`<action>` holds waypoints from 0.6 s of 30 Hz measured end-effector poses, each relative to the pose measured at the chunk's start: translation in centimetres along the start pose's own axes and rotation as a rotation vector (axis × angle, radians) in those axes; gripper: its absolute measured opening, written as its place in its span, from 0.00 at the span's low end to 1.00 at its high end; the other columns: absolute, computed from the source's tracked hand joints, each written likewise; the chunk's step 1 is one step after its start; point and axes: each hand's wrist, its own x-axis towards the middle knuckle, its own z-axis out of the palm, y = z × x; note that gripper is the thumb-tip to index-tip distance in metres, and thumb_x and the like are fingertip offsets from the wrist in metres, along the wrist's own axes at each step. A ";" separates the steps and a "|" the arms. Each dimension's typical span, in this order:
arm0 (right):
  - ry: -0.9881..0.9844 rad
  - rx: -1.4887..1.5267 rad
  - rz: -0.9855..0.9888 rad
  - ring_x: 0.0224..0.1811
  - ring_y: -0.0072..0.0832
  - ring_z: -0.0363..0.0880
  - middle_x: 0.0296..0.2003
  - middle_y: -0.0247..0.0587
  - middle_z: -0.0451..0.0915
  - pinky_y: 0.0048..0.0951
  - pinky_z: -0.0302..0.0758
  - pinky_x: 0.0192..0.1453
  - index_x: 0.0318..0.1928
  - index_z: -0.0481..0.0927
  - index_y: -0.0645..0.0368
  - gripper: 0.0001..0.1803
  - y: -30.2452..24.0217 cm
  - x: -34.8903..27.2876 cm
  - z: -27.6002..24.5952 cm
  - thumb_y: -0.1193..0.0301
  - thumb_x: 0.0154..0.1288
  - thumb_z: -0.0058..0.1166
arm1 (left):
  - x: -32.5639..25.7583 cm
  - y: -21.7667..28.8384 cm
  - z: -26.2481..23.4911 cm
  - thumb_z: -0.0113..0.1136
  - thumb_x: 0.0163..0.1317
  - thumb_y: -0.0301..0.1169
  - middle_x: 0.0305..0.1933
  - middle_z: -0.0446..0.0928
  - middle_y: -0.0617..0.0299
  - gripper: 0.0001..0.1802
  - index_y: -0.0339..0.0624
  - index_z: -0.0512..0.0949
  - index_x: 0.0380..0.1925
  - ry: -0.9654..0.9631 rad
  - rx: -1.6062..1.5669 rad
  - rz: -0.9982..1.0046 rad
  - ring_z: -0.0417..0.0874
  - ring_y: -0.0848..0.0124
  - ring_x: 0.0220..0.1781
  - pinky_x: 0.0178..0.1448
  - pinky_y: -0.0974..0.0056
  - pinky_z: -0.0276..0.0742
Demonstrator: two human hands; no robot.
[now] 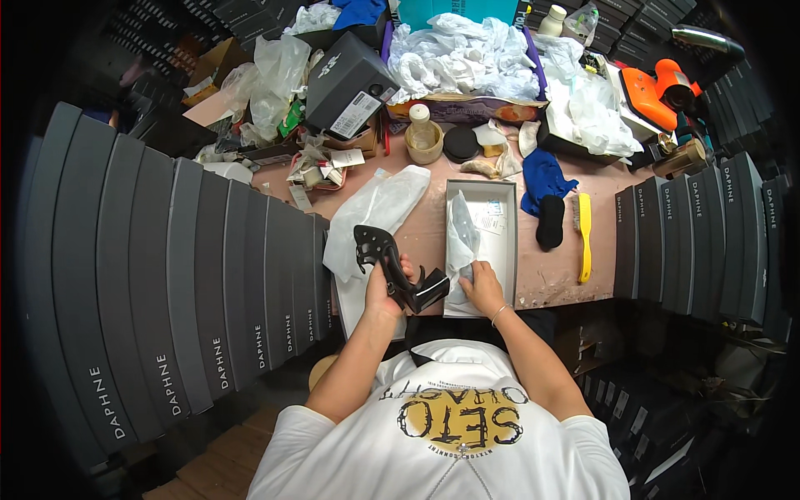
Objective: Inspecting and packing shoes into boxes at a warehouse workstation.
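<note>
A black high-heeled shoe with studs and a chunky heel [431, 292] lies in my left hand [385, 290], whose fingers are wrapped around its middle, toe pointing away from me. To the right, an open grey shoe box with a white inside [502, 271] rests at the table's near edge. Inside it, along the left wall, is a bundle wrapped in white tissue paper [461, 229]. My right hand [486, 290] is closed on the bundle's near end; its contents are mostly hidden. A loose sheet of white tissue paper [375, 208] lies beyond my left hand.
Tall rows of grey shoe boxes stand left [200, 283] and right [712, 233]. Right of the open box lie a blue cloth [543, 179], a black pad [550, 223] and a yellow-handled brush [585, 242]. Behind are a bottle [422, 133] and a bin of crumpled paper [467, 62].
</note>
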 end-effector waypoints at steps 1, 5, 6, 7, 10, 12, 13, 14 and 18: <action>-0.005 0.002 0.010 0.50 0.52 0.72 0.48 0.56 0.72 0.43 0.71 0.54 0.53 0.70 0.65 0.26 0.1 0.0 0.0 0.65 0.57 0.59 | -0.3 -0.2 0.5 0.53 0.65 0.41 0.31 0.74 0.60 0.17 0.35 0.74 0.39 -0.020 0.068 0.035 0.77 0.70 0.29 0.34 0.67 0.77; 0.033 0.037 -0.028 0.48 0.50 0.74 0.45 0.55 0.75 0.42 0.73 0.52 0.53 0.72 0.61 0.23 1.7 -0.1 0.5 0.66 0.59 0.58 | -3.9 -1.9 4.8 0.51 0.66 0.48 0.36 0.76 0.54 0.24 0.34 0.74 0.44 -0.132 0.151 0.012 0.78 0.66 0.34 0.39 0.65 0.78; 0.057 0.042 -0.060 0.47 0.49 0.76 0.44 0.55 0.76 0.41 0.73 0.51 0.51 0.74 0.62 0.21 2.2 0.1 0.3 0.65 0.60 0.57 | -5.4 -3.4 6.5 0.51 0.66 0.51 0.36 0.77 0.54 0.27 0.35 0.74 0.45 -0.012 0.176 0.100 0.78 0.65 0.34 0.40 0.64 0.78; 0.025 0.169 -0.008 0.43 0.49 0.77 0.39 0.55 0.78 0.40 0.74 0.49 0.48 0.76 0.63 0.18 1.1 0.3 -1.6 0.65 0.61 0.57 | -5.1 -3.9 5.4 0.54 0.64 0.51 0.36 0.77 0.55 0.26 0.37 0.75 0.44 0.018 0.258 0.128 0.79 0.66 0.34 0.40 0.64 0.78; 0.367 0.310 0.020 0.33 0.43 0.79 0.32 0.52 0.79 0.36 0.75 0.41 0.42 0.77 0.66 0.13 1.7 1.8 -7.4 0.69 0.61 0.57 | -3.3 -2.9 -0.3 0.67 0.58 0.41 0.29 0.75 0.64 0.15 0.44 0.75 0.34 0.047 0.218 0.023 0.76 0.71 0.29 0.39 0.63 0.78; 0.557 0.209 0.062 0.44 0.44 0.74 0.44 0.51 0.74 0.37 0.72 0.48 0.50 0.71 0.63 0.20 6.4 3.8 -10.7 0.71 0.59 0.59 | -3.3 -3.0 0.7 0.65 0.59 0.39 0.28 0.73 0.64 0.12 0.45 0.74 0.32 0.091 0.212 0.012 0.74 0.72 0.28 0.36 0.66 0.75; 0.660 -0.091 0.000 0.47 0.47 0.73 0.46 0.53 0.73 0.40 0.71 0.51 0.51 0.71 0.63 0.22 6.1 4.5 -13.1 0.69 0.57 0.60 | -3.1 -2.8 0.8 0.65 0.59 0.37 0.28 0.73 0.64 0.11 0.44 0.74 0.31 0.036 0.253 0.060 0.73 0.72 0.28 0.35 0.68 0.73; 0.582 -0.163 0.072 0.51 0.49 0.72 0.48 0.54 0.73 0.42 0.69 0.56 0.52 0.70 0.64 0.26 7.7 5.4 -14.3 0.67 0.56 0.62 | -2.9 -2.6 1.5 0.64 0.59 0.34 0.28 0.73 0.64 0.10 0.44 0.73 0.31 -0.018 0.301 0.111 0.72 0.73 0.28 0.33 0.69 0.71; 0.417 -0.291 0.144 0.55 0.51 0.71 0.54 0.55 0.71 0.43 0.70 0.57 0.56 0.68 0.62 0.29 12.4 7.5 -12.6 0.64 0.56 0.61 | -3.3 -2.5 6.8 0.65 0.58 0.39 0.26 0.72 0.64 0.15 0.43 0.72 0.29 -0.022 0.288 0.149 0.71 0.73 0.24 0.28 0.71 0.69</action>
